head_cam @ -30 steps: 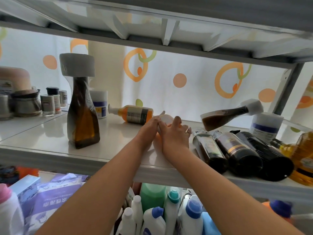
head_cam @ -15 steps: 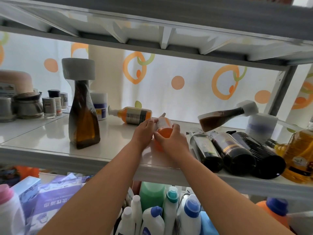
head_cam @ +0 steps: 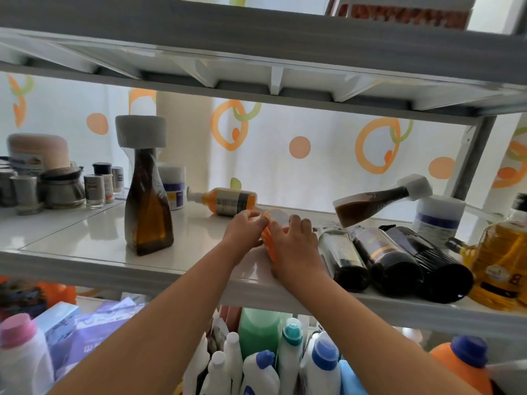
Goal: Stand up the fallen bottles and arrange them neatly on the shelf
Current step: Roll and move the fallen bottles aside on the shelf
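Both hands grip a small orange bottle (head_cam: 269,238) with a pale top at the middle of the white shelf (head_cam: 85,238). My left hand (head_cam: 243,229) holds its left side, my right hand (head_cam: 293,243) wraps its right side. The bottle is mostly hidden by my fingers. Behind it an orange pump bottle (head_cam: 228,201) lies on its side. To the right three dark bottles (head_cam: 385,258) lie side by side, and a brown sauce bottle (head_cam: 376,202) rests tilted above them. A tall amber bottle (head_cam: 147,203) stands upright at the left.
Small jars and a metal pot (head_cam: 61,188) stand at the far left. A white tub (head_cam: 437,220) and a yellow oil jug (head_cam: 504,260) sit at the right by the shelf post. The lower shelf holds several detergent bottles (head_cam: 285,363). Another shelf (head_cam: 256,52) hangs close overhead.
The orange bottle's pale top now shows between my hands, and my right hand has slid further over the bottle. The view has tilted upward slightly.
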Tool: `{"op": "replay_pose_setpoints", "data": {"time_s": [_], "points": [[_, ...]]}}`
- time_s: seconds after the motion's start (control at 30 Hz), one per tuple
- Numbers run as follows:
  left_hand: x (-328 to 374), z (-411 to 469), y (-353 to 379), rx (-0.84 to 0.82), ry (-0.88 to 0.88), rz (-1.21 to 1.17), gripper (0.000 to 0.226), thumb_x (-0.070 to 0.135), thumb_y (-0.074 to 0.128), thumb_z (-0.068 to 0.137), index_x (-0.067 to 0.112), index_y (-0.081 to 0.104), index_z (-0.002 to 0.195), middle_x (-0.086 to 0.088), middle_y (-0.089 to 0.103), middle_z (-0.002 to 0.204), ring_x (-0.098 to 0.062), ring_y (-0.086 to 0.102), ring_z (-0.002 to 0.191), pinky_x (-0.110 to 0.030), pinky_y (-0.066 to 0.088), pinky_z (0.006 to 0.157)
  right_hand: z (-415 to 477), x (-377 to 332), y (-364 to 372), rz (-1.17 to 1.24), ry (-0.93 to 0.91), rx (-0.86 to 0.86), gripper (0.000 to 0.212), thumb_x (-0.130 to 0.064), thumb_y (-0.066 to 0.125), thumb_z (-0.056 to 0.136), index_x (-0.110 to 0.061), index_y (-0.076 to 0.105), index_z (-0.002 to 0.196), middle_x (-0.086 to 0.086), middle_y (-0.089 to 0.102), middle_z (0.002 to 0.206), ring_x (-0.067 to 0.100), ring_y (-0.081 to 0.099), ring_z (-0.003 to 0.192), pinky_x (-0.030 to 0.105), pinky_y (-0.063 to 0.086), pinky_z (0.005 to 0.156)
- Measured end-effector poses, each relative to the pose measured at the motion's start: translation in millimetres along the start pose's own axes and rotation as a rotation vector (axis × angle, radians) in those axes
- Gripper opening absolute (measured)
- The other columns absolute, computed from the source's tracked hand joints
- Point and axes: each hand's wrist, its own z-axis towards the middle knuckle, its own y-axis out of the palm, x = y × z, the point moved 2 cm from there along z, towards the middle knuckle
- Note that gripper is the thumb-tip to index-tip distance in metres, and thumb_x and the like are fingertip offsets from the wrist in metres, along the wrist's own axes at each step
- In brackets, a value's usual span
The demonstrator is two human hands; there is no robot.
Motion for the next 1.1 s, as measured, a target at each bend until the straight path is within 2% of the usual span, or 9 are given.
{"op": "replay_pose_setpoints", "data": {"time_s": [0.17, 0.27, 0.37, 0.47, 0.53, 0.6, 0.67, 0.83, 1.1], "points": [[3.8, -12.1, 3.4, -0.076, -0.088, -0.075, 0.046, 0.033, 0.060, 0.090, 0.009, 0.050, 0.128, -0.011, 0.063, 0.114, -0.025, 0.063, 0.100, -0.028, 0.057, 0.066, -6.6, 18.2, -9.1, 0.282, 0.016, 0.031, 0.057, -0.042, 0.058, 0.088, -0.018, 0.040, 0.136, 0.008, 0.043, 0.134, 0.023, 0.039, 0.121, 0.031, 0.035, 0.100], [7.3, -17.4, 3.5, -0.019, -0.076, -0.043, 0.047, 0.030, 0.062, 0.090, 0.015, 0.046, 0.132, -0.008, 0.054, 0.121, -0.029, 0.057, 0.108, -0.031, 0.056, 0.069, -10.1, 24.4, -10.4, 0.363, 0.126, 0.053, 0.066, -0.050, 0.060, 0.084, -0.015, 0.039, 0.135, 0.009, 0.049, 0.128, 0.023, 0.048, 0.115, 0.031, 0.042, 0.096], [10.9, -26.2, 6.1, -0.046, -0.097, -0.031, 0.044, 0.033, 0.059, 0.091, 0.018, 0.047, 0.131, -0.009, 0.054, 0.121, -0.026, 0.058, 0.102, -0.028, 0.055, 0.063, -16.0, 20.6, -8.7, 0.324, 0.124, 0.014, 0.065, -0.047, 0.060, 0.085, -0.019, 0.033, 0.137, 0.011, 0.043, 0.130, 0.026, 0.046, 0.117, 0.034, 0.042, 0.095], [14.4, -34.3, 10.3, -0.091, -0.098, -0.025, 0.050, 0.045, 0.053, 0.091, 0.014, 0.046, 0.131, -0.007, 0.061, 0.109, -0.019, 0.064, 0.088, -0.022, 0.054, 0.054, -20.9, 17.1, -9.0, 0.289, 0.103, 0.029, 0.062, -0.043, 0.059, 0.087, -0.026, 0.030, 0.138, 0.009, 0.037, 0.135, 0.026, 0.041, 0.122, 0.035, 0.042, 0.096], [14.7, -36.5, 10.4, -0.088, -0.100, -0.004, 0.055, 0.051, 0.049, 0.091, 0.012, 0.047, 0.130, -0.006, 0.063, 0.107, -0.020, 0.065, 0.089, -0.023, 0.056, 0.057, -23.2, 13.5, -9.0, 0.243, 0.078, 0.048, 0.060, -0.040, 0.058, 0.088, -0.028, 0.029, 0.139, 0.009, 0.033, 0.137, 0.028, 0.038, 0.123, 0.037, 0.042, 0.097], [13.4, -37.4, 9.4, -0.073, -0.101, 0.002, 0.057, 0.053, 0.047, 0.091, 0.009, 0.051, 0.128, -0.010, 0.065, 0.110, -0.024, 0.065, 0.095, -0.027, 0.057, 0.068, -24.6, 6.6, -8.5, 0.179, 0.041, 0.061, 0.059, -0.034, 0.058, 0.090, -0.029, 0.027, 0.140, 0.010, 0.030, 0.139, 0.030, 0.036, 0.123, 0.039, 0.042, 0.096], [12.9, -41.5, 8.9, -0.053, -0.118, -0.014, 0.052, 0.052, 0.044, 0.094, 0.009, 0.055, 0.121, -0.013, 0.067, 0.106, -0.025, 0.066, 0.093, -0.029, 0.056, 0.070, -25.4, -1.7, -7.2, 0.116, -0.001, 0.076, 0.060, -0.026, 0.060, 0.089, -0.028, 0.029, 0.139, 0.011, 0.029, 0.140, 0.032, 0.033, 0.124, 0.042, 0.041, 0.096], [17.1, -53.5, 16.7, -0.023, -0.159, -0.126, 0.033, 0.044, 0.038, 0.098, 0.017, 0.057, 0.092, -0.010, 0.067, 0.092, -0.022, 0.065, 0.081, -0.028, 0.052, 0.063, -31.8, -3.6, -6.8, 0.018, -0.001, 0.079, 0.062, -0.022, 0.064, 0.085, -0.027, 0.031, 0.137, 0.011, 0.024, 0.141, 0.034, 0.026, 0.128, 0.046, 0.035, 0.098], [17.2, -62.3, 33.9, -0.069, -0.123, -0.166, 0.035, 0.040, 0.037, 0.097, 0.013, 0.061, 0.094, -0.012, 0.068, 0.092, -0.023, 0.066, 0.078, -0.026, 0.052, 0.059, -46.3, 9.6, -19.9, -0.006, 0.035, 0.067, 0.061, -0.024, 0.064, 0.085, -0.029, 0.031, 0.136, 0.010, 0.022, 0.141, 0.033, 0.023, 0.130, 0.046, 0.034, 0.101]]}}
